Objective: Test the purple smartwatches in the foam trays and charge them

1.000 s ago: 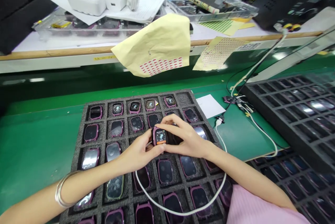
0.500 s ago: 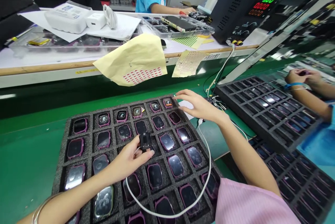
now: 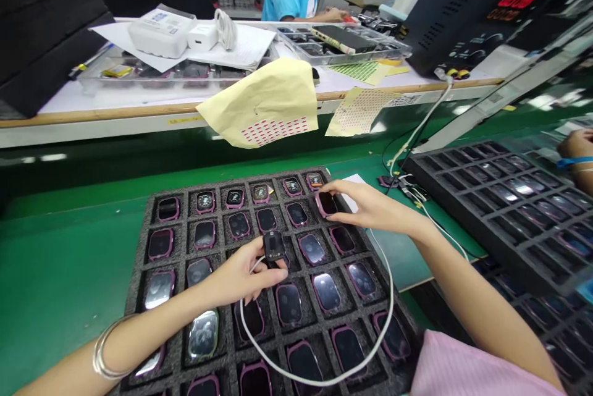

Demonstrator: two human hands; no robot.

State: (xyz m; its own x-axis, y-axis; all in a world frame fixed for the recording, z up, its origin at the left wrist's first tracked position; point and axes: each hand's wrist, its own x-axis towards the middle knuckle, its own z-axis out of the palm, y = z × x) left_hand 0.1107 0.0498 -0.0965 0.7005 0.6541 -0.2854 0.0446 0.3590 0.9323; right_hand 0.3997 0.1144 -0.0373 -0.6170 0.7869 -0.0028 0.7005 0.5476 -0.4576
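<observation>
1. Since half a second ago, the right hand has come back from beyond the far right corner of the foam tray and now sits over its far right cells.
2. Its grip is narrow: thumb and fingertips close on a pink-rimmed watch in the rightmost column, second row from the far edge. The watch sits slightly tilted at its cell.
3. The left hand stays near the middle of the tray. Its grip pinches a black charging clip between thumb and forefinger, held just above the watches.
4. A white cable runs from the clip in a loop across the near cells, then up the tray's right side.
5. Silver bangles circle the left wrist.
6. The tray lies on the green bench. Most of its cells hold watches, face up.
7. A second, dark tray stands to the right, well apart from both hands.
8. A co-worker's hand shows at the far right edge.
9. A yellow sticker sheet hangs over the far bench edge.
</observation>
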